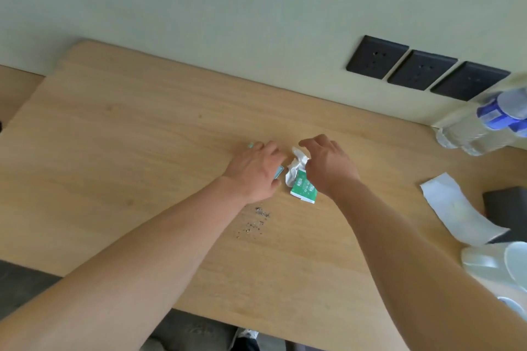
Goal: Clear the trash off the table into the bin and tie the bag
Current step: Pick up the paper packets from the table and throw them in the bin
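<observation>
On the wooden table (142,128), my left hand (253,171) lies palm down over a small teal wrapper (279,172), whose corners stick out beside my fingers. My right hand (328,165) hovers with curled fingers over a crumpled white tissue (296,164) and a green-and-white packet (304,189), touching the tissue's top. Whether it grips the tissue is hidden by the fingers. Dark crumbs (253,222) are scattered just in front of my left wrist. No bin or bag is in view.
Plastic water bottles with blue labels (482,125) stand at the far right by the wall. A white paper strip (456,208) lies over a dark box (507,202). White cups (496,265) sit at the right edge. Black wall sockets (422,68) are behind.
</observation>
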{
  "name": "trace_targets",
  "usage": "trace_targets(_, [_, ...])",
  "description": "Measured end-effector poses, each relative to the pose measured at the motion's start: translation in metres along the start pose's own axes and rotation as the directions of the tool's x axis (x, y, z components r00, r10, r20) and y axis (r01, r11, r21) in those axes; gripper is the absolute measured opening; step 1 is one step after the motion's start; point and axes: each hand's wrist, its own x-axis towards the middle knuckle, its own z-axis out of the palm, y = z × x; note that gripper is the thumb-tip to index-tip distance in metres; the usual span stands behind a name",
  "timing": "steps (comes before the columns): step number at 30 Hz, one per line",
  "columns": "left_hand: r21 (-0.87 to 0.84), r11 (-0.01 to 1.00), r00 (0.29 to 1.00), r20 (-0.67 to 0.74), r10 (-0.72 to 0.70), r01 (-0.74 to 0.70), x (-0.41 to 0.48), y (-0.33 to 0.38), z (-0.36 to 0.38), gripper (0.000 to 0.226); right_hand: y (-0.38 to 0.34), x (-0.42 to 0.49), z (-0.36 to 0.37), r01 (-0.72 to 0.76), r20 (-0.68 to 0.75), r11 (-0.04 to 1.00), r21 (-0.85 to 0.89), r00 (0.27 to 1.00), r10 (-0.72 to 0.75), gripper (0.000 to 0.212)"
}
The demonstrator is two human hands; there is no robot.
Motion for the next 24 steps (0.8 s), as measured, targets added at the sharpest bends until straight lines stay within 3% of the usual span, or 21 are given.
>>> trace_targets(4, [-0.092, 0.996, 0.993, -0.111, -0.025, 0.015, -0.002, 0.035, 0.019, 0.049, 0.009, 0.016, 0.014, -0.022, 0.129, 1.0, -0.012, 0.991, 0.024, 0.051])
trace_targets(8, [-0.045, 0.991, 0.985, -0.109, -0.133, 0.129, 0.001, 0.06, 0.042, 0.067, 0.011, 0.028, 0.025, -0.018, 0.109, 1.0, -0.001, 0.994, 0.018, 0.03])
trace_targets(13, [-0.049, 0.974, 0.964, -0.142, -0.224, 0.22, 0.011, 0.067, 0.046, 0.058, 0.014, 0.03, 0.027, -0.033, 0.086, 0.999, 0.023, 0.996, 0.031, 0.024])
trace_targets(18, [-0.013, 0.971, 0.966, -0.102, -0.238, 0.238, 0.013, 0.064, 0.046, 0.033, 0.018, 0.026, 0.018, -0.055, 0.039, 0.987, 0.15, 0.998, 0.049, 0.021])
trace_targets(24, [-0.029, 0.99, 0.987, -0.08, -0.137, 0.135, 0.017, 0.062, 0.049, 0.052, 0.021, 0.027, -0.005, -0.073, -0.042, 0.96, 0.27, 0.995, 0.087, 0.016])
